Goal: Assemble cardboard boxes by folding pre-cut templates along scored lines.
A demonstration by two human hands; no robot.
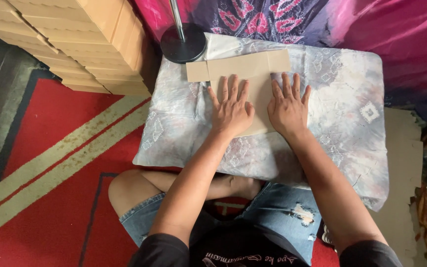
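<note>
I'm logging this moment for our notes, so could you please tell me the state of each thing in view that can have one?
Left hand: open, flat, palm down on the cardboard piece.
Right hand: open, flat, pressing beside it.
Cardboard piece: unfolded, lying flat on the cloth.
Patterned cloth: spread over the low surface, wrinkled.
Cardboard stack: piled flat, upper left.
Round black stand base: upright, resting on the cloth's corner.
</note>
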